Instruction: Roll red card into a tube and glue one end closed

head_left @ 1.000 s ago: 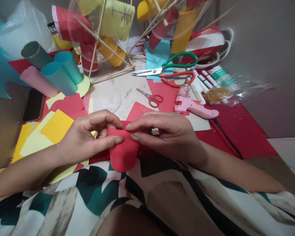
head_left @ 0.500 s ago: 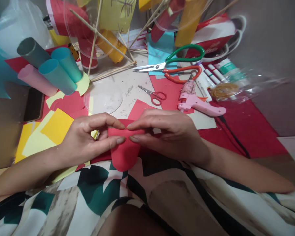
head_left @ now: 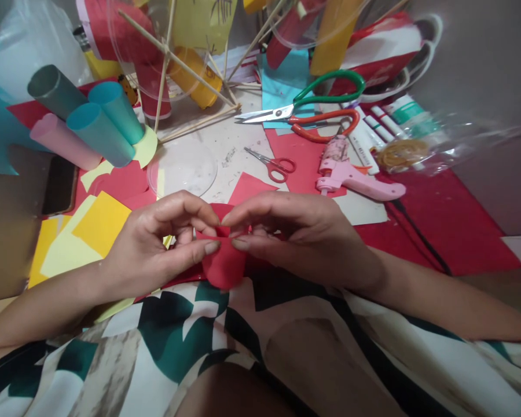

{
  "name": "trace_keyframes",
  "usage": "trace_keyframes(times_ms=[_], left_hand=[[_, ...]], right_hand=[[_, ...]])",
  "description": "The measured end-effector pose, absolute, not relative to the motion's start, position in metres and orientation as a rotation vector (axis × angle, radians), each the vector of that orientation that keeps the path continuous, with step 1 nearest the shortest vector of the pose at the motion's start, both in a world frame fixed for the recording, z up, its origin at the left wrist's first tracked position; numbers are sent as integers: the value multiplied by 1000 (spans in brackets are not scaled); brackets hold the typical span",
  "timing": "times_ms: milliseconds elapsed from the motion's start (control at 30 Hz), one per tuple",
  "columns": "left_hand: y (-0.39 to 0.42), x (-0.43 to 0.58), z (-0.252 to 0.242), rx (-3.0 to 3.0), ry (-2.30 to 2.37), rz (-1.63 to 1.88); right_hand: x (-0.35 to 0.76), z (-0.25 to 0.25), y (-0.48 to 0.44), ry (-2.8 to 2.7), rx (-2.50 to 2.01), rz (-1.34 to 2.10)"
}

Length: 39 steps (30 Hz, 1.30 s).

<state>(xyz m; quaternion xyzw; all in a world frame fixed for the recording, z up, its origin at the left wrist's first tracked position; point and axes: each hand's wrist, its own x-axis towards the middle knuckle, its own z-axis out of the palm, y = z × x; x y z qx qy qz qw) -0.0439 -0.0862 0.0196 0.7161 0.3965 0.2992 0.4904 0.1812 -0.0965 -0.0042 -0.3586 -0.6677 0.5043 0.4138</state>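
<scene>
Okay, so the paper piece [head_left: 224, 267] is between the left hand [head_left: 167, 231] and right hand [head_left: 297, 234], touching both. Behind it on the surface [head_left: 238, 136]: a disc [head_left: 184, 168], then the small scissors [head_left: 271, 164] to its right. Big scissors [head_left: 286, 112] lie behind those, glue gun [head_left: 362, 180] in front of their handles, markers [head_left: 375, 130] behind the gun. Far left, there's a phone [head_left: 59, 186] just in front of some tubes [head_left: 106, 130]. Stick frame [head_left: 200, 78] is at the back, right of the tubes.

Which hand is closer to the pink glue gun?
Right. The right hand is in front of the pink glue gun and to its left, not touching it; the left hand is much farther left.
</scene>
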Motion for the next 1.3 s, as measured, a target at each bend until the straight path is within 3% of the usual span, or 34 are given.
trace_keyframes(times_ms=[167,633,1067,1300], left_hand=[[-86,-45,18,1751,946,713],[-91,-43,19,1854,979,736],[-93,-41,21,1854,1062,666],[-91,-40,21,1970,1044,657]], right_hand=[[181,-3,-94,-1529,-870,1495],[181,-3,-95,-1636,-876,1427],[184,-10,-94,-1951,-820,962],[185,-12,-93,-2006,-777,899]])
